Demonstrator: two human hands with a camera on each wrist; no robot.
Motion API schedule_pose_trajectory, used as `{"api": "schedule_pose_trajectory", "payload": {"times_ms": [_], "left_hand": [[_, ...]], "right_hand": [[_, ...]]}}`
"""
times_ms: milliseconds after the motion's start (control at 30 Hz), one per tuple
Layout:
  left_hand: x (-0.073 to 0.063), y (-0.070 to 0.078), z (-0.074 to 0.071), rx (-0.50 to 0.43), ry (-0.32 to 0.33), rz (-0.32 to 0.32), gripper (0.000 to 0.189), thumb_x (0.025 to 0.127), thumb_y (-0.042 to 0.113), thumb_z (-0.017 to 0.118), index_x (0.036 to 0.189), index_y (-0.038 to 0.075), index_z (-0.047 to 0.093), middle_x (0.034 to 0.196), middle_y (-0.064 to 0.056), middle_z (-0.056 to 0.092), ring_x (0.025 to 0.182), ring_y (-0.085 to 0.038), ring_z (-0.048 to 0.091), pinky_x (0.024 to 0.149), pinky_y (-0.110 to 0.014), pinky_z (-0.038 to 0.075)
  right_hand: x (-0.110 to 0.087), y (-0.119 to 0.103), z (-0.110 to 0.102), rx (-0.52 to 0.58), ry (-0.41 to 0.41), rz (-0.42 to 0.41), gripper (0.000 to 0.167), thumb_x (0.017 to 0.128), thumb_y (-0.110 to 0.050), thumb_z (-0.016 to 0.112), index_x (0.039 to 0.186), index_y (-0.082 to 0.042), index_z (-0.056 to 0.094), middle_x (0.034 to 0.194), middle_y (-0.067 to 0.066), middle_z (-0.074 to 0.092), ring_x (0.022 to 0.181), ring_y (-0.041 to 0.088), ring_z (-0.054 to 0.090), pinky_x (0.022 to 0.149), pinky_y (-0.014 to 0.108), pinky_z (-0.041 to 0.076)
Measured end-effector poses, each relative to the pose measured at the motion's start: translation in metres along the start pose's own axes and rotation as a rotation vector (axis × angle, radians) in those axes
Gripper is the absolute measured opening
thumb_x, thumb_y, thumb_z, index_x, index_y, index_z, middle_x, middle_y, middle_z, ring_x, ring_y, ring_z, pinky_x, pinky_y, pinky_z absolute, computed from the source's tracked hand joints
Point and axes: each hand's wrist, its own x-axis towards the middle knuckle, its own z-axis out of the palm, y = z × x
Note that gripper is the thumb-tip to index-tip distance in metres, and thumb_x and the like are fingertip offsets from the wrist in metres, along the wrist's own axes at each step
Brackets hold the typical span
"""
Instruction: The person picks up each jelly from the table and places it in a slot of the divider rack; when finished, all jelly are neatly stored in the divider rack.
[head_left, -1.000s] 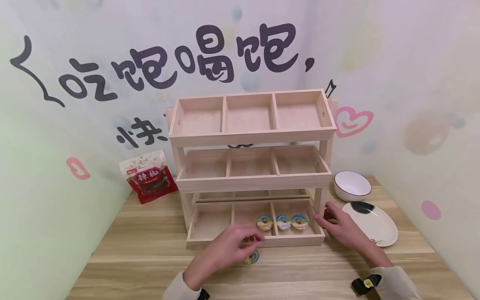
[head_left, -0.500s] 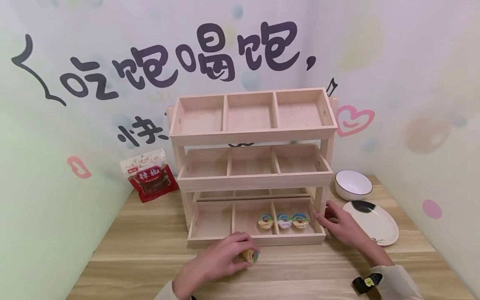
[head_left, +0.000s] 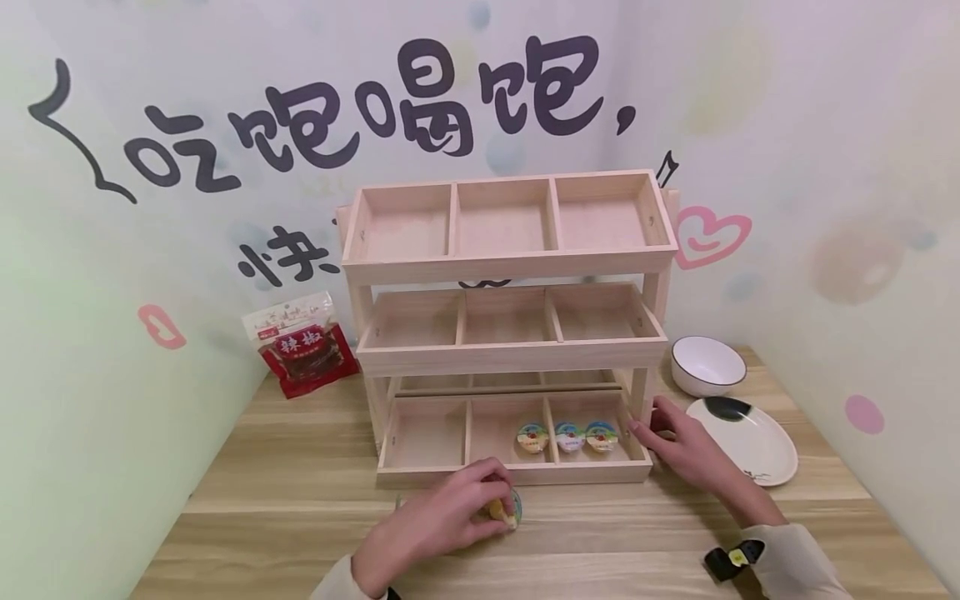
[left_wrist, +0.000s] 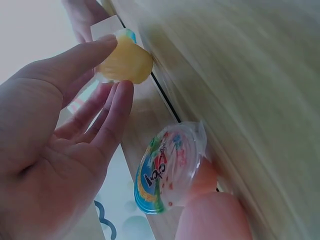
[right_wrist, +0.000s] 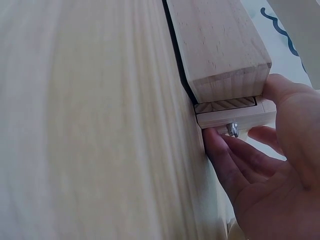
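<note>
In the head view my left hand (head_left: 453, 512) pinches a yellow jelly cup (head_left: 504, 510) on the table, just in front of the wooden rack (head_left: 510, 360). The left wrist view shows the thumb and fingertips on that yellow cup (left_wrist: 127, 62). A second jelly cup (left_wrist: 167, 170), clear with a printed lid, lies tilted nearer the wrist. My right hand (head_left: 690, 446) grips the rack's lower right end. In the right wrist view its fingers (right_wrist: 232, 162) lie against the wood near a bolt (right_wrist: 233, 130). Three jelly cups (head_left: 570, 437) lie in the bottom tray (head_left: 517, 475), one in the middle compartment, two in the right.
A white bowl (head_left: 707, 367) and an oval plate (head_left: 750, 442) stand right of the rack. A red and white snack bag (head_left: 303, 346) leans at the left wall. The upper trays (head_left: 510, 268) overhang the back of the bottom one.
My left hand has come down from the bottom tray's front edge to the table and taken hold of the yellow jelly cup. The right hand stays on the rack.
</note>
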Motion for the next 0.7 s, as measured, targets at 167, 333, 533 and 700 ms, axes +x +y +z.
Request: {"api": "schedule_pose_trajectory", "payload": {"times_ms": [167,333,533,700], "left_hand": [[0.0007,-0.0011,0.0024,-0.043,-0.004,-0.003,0.016,0.095,0.024,0.086,0.100,0.019,0.071,0.124,0.002,0.065,0.105,-0.004,0.065,0.090,-0.011,0.053],[0.0023,-0.0035,0.0066,-0.110,-0.030,-0.039,0.019,0.098,0.024,0.084,0.110,0.018,0.070,0.119,0.005,0.063,0.100,0.000,0.063,0.088,-0.009,0.053],[0.0020,-0.0066,0.0081,-0.115,-0.043,-0.064,0.031,0.097,0.025,0.084,0.123,0.018,0.070,0.121,0.004,0.065,0.100,0.000,0.062,0.088,-0.010,0.053],[0.0000,-0.0054,0.0066,-0.080,-0.052,-0.065,0.038,0.096,0.031,0.085,0.129,0.020,0.069,0.124,0.006,0.065,0.104,-0.004,0.062,0.092,-0.013,0.052]], "right_hand": [[-0.0017,0.0003,-0.0010,-0.004,-0.008,0.018,0.058,0.110,-0.044,0.063,0.153,-0.008,0.048,0.131,0.019,0.072,0.117,0.032,0.072,0.092,0.042,0.064],[-0.0003,0.0023,-0.0019,-0.007,-0.005,0.021,0.058,0.110,-0.045,0.063,0.153,-0.009,0.048,0.133,0.020,0.071,0.118,0.033,0.071,0.096,0.048,0.064],[0.0019,0.0029,-0.0016,-0.006,-0.003,-0.002,0.056,0.110,-0.044,0.063,0.151,-0.009,0.049,0.131,0.020,0.072,0.117,0.032,0.072,0.094,0.044,0.063],[0.0020,0.0021,-0.0008,0.003,-0.006,-0.008,0.054,0.110,-0.043,0.063,0.149,-0.010,0.051,0.130,0.018,0.073,0.116,0.031,0.072,0.094,0.046,0.063]]}}
